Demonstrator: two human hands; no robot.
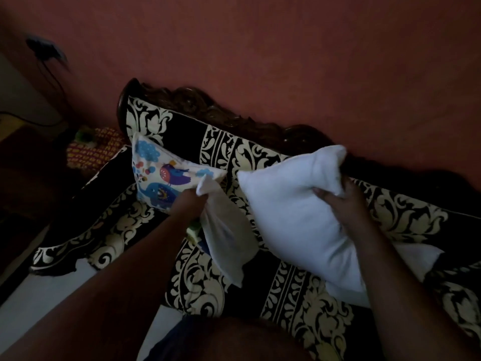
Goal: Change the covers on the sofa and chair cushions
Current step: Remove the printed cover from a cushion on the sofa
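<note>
Head view: dim, over the sofa [307,290].
Left hand [188,198]: fingers bunched round a limp white cover [226,241].
Right hand [335,201]: curled on the bare insert's [286,217] top edge, held above the seat.
Risk: one-handed grip; insert may slip; cover mouth looks collapsed, so stuffing could snag.

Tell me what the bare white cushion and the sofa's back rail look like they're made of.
White cushion: soft matte fabric, probably fibre-filled; it dents under the right hand gripping it. Back rail: dark carved wood by the look, faintly glossy, with scrolled relief, though dim light leaves this uncertain.
</note>
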